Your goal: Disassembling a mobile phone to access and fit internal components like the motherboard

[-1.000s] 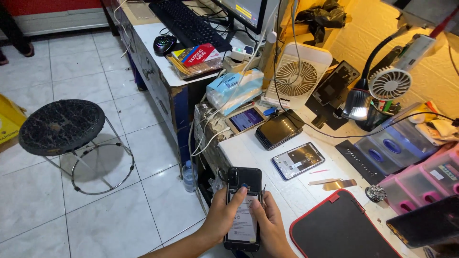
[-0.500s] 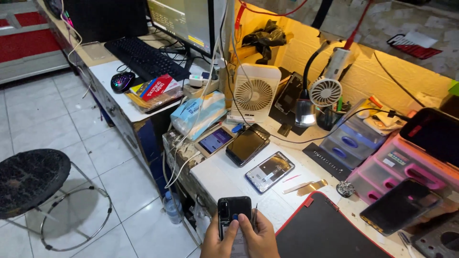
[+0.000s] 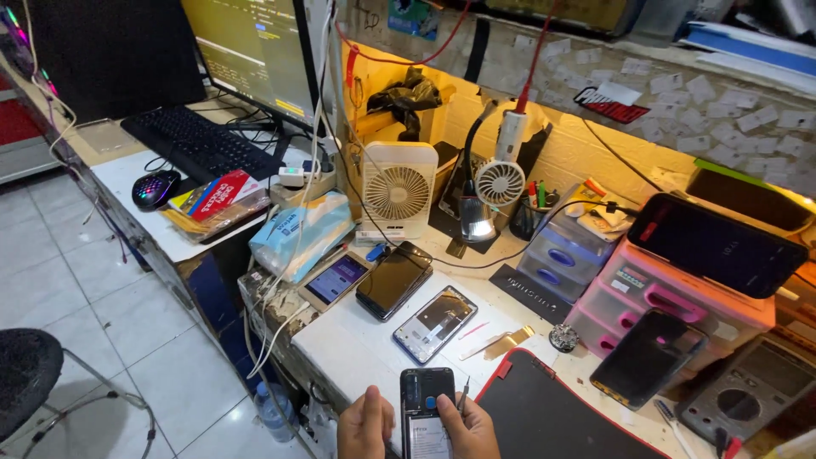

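Head view: the left hand point(image 3: 367, 422) and right hand point(image 3: 469, 425) both pinch an opened phone point(image 3: 425, 410) at six o'clock on the desk point(image 3: 357, 348); another opened phone point(image 3: 435, 323) lies just beyond, toward twelve o'clock.

- We've got the opened phone point(image 3: 426, 406) at the bench's near edge, work mat point(image 3: 544, 421) right of it.
- Behind it lie three more phones point(image 3: 387, 289), desk fan point(image 3: 399, 189) further back.
- Keyboard point(image 3: 197, 143) far left.
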